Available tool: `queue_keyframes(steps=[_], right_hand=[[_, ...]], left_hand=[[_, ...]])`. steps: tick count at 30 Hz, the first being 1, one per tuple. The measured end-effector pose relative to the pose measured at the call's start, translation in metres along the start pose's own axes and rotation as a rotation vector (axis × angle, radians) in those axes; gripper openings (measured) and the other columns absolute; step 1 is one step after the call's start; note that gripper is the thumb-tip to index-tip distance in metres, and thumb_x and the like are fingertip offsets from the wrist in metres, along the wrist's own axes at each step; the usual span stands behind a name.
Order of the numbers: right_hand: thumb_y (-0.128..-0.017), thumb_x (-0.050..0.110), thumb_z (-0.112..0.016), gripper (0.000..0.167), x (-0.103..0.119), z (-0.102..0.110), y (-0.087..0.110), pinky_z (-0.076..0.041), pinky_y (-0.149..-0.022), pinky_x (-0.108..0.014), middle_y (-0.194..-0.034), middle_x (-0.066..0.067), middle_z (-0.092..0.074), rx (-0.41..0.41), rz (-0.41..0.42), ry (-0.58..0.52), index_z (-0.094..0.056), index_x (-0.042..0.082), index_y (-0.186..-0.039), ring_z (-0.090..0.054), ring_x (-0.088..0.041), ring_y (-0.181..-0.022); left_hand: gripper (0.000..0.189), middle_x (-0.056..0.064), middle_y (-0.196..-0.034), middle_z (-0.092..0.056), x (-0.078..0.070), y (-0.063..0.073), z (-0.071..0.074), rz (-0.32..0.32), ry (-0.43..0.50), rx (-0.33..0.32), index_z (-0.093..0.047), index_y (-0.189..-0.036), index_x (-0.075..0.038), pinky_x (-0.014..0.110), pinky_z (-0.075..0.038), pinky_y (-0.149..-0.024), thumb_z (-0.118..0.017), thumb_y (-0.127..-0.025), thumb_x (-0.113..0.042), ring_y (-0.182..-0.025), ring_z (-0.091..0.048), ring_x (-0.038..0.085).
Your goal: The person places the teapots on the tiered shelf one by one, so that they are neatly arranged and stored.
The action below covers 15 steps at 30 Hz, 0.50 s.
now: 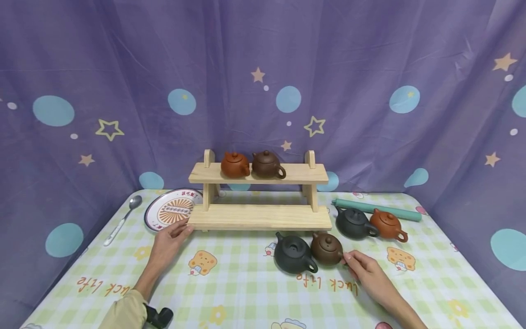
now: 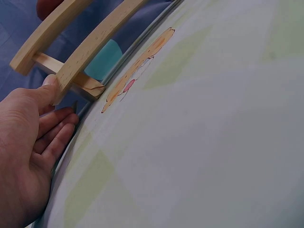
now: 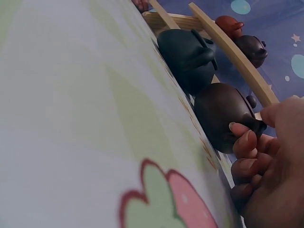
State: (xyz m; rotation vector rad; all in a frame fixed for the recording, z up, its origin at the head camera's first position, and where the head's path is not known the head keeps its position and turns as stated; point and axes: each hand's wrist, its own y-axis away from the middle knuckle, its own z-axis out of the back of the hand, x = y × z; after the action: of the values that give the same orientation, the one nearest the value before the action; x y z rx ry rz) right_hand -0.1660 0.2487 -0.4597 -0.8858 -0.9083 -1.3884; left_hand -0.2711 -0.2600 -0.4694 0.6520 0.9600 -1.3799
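Observation:
A two-tier wooden shelf (image 1: 259, 216) stands on the table. My left hand (image 1: 169, 242) holds the left end of its lower board, thumb on the wood and fingers under it, as the left wrist view shows. With my right hand (image 1: 367, 274) I pinch the handle of a dark brown teapot (image 1: 326, 249) in front of the shelf. In the right wrist view, that brown teapot (image 3: 221, 116) is upright, low over the cloth. Close on its left is a black teapot (image 1: 292, 255). An orange-brown teapot (image 1: 234, 165) and another dark brown teapot (image 1: 266, 164) sit on the upper board.
Right of the shelf stand another black teapot (image 1: 354, 224) and another orange-brown teapot (image 1: 386, 224), with a green rolled cloth or tube (image 1: 394, 212) behind them. A patterned plate (image 1: 154, 214) lies behind my left hand, and a spoon (image 1: 123, 221) farther left. A purple curtain (image 1: 349, 55) closes the back.

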Motion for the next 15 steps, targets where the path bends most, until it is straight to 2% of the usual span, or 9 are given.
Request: queue_keyframes(steps=[15], right_hand=[[-0.112, 0.025, -0.048, 0.031, -0.0005, -0.0007, -0.0005, -0.042, -0.064, -0.029, -0.071, -0.007, -0.049, 0.014, -0.041, -0.018, -0.066, 0.0, -0.106, -0.046, -0.018, -0.062]], left_hand=[[0.061, 0.024, -0.13, -0.066, -0.0003, 0.0001, -0.0003, 0.006, 0.002, -0.002, -0.051, -0.147, 0.003, 0.048, -0.044, -0.111, -0.065, -0.104, -0.038, -0.122, -0.064, 0.038]])
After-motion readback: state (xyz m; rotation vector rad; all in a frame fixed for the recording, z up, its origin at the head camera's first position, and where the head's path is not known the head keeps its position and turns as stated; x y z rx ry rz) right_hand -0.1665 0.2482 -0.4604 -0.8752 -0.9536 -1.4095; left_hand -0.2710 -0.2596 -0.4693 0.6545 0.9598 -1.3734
